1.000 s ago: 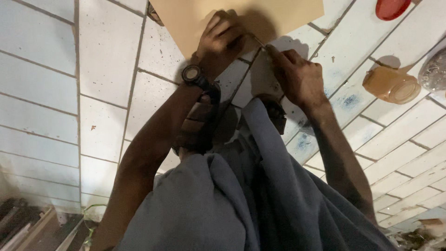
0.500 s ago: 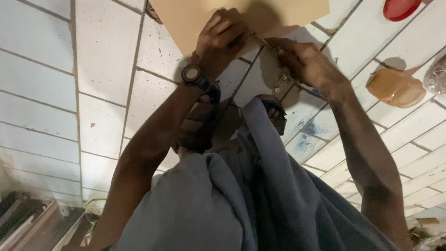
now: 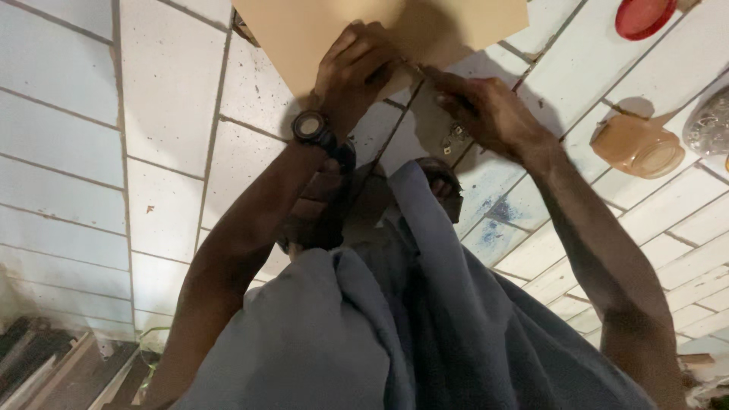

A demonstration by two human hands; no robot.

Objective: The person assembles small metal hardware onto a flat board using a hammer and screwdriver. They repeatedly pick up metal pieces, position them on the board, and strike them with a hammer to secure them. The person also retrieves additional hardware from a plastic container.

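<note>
Nearest the camera hung loose grey-blue cloth, softly folded, covering the person's knees. Just beyond it two sandalled feet stood on the white tiled floor, whose large square tiles were speckled with dark spots and smeared with blue near the right foot.

Taking the tan board as the landmark: it was a flat, smooth, matt sheet, like thin plywood or stiff card, lying on the tiles at the far edge of the view, beyond the feet. The left hand, with a round dark wristwatch on its wrist, pressed down on the board's near edge, its fingers curled and bent against the surface; whether they gripped anything beneath could not be told. The right hand lay just off the board's near right corner, fingers pinched together around something thin and pointed whose tip touched the board's edge; what that thing was could not be made out. A few small metal bits lay on the tile under that hand.

Right of the board, well apart from it, a translucent amber plastic jar lay on its side, with a clear glassy dish just past it. Farther right of the board sat a round red lid
</note>
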